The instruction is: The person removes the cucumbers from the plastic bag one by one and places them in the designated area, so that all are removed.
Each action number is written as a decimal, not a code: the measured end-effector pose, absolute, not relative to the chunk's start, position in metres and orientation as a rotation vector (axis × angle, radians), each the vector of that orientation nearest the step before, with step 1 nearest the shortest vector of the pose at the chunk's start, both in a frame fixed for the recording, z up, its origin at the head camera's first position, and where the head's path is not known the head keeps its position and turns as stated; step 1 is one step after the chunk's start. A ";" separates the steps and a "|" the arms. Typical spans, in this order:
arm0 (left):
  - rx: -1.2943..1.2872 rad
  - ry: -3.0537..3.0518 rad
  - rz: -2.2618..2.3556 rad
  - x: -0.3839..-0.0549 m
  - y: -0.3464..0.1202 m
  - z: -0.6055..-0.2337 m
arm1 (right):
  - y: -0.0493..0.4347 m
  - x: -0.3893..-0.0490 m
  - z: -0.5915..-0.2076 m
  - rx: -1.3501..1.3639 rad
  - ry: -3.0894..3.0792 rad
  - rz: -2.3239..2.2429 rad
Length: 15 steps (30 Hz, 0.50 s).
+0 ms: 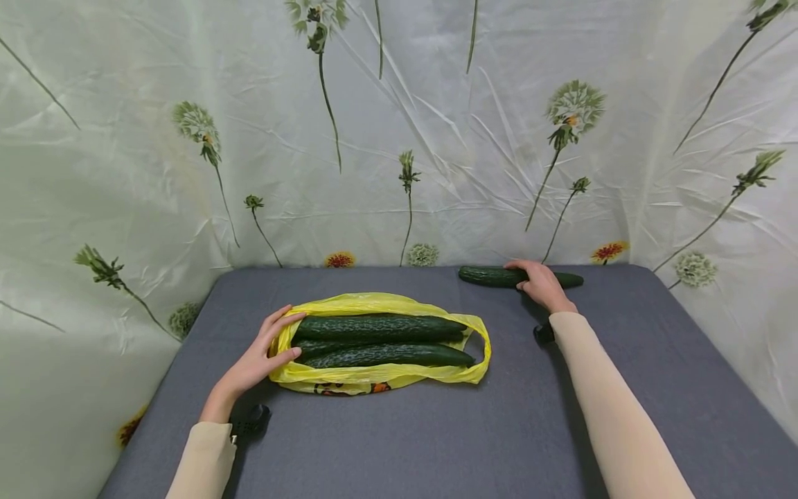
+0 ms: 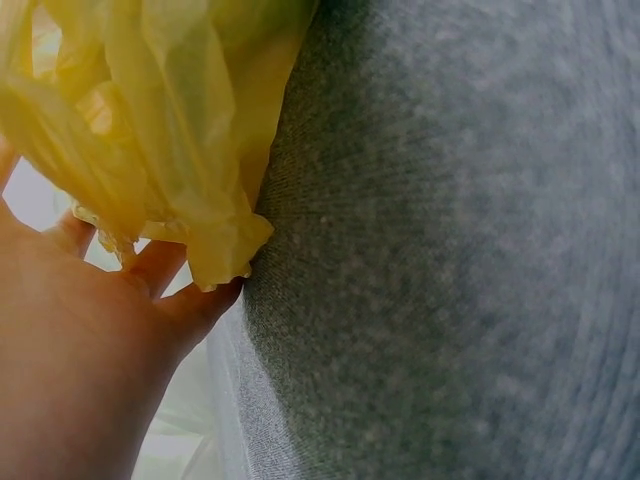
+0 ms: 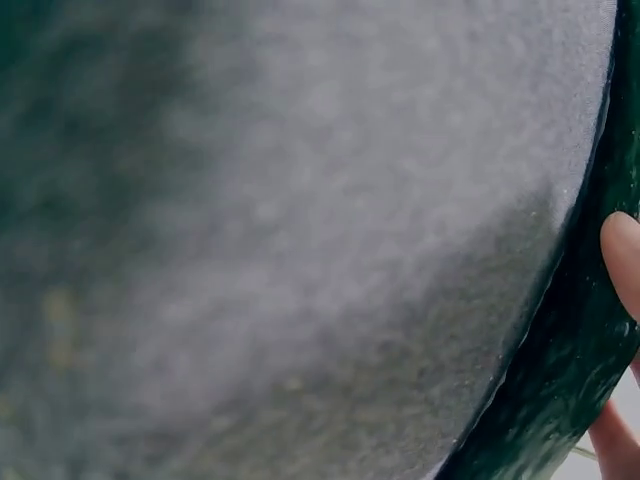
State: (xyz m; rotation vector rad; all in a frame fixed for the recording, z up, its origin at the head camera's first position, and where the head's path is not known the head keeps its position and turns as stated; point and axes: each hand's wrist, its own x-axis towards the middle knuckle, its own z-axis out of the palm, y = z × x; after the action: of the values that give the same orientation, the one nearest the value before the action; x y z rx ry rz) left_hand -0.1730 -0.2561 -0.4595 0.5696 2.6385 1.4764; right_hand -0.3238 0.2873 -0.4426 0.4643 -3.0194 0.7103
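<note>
While the left hand [image 1: 254, 360] grips the nearest end of the yellow bag [image 1: 405, 375], the right hand [image 1: 544, 286], grasping the cucumber [image 1: 489, 277] beneath it, should hold it level.

Looking like a makeshift, curtained-off recording corner. Shiny pale drapes [image 1: 368, 208] printed with dandelions and a few orange-red flowers are hanging behind the table [image 1: 405, 443] and closing in its left and right sides, creasing all over. Plain grey fabric is covering the tabletop. Black devices [image 1: 251, 421] are sitting at both wrists, suggesting filming. Drapes are hiding the wider room, so home/lab/office is staying unclear.
</note>
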 end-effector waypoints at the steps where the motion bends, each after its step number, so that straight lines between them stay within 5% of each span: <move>1: 0.574 2.638 1.477 -0.173 -0.256 -0.459 | 0.287 -0.324 -0.443 0.466 -3.017 0.701; 15: 0.573 2.643 1.474 -0.171 -0.254 -0.454 | 0.287 -0.326 -0.440 0.474 -3.014 0.692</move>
State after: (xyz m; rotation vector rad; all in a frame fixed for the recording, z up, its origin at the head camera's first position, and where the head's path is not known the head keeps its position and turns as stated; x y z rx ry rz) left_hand -0.1711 -0.2535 -0.4543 0.5725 2.6430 1.4738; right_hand -0.3264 0.2866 -0.4403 0.4735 -3.0145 0.6923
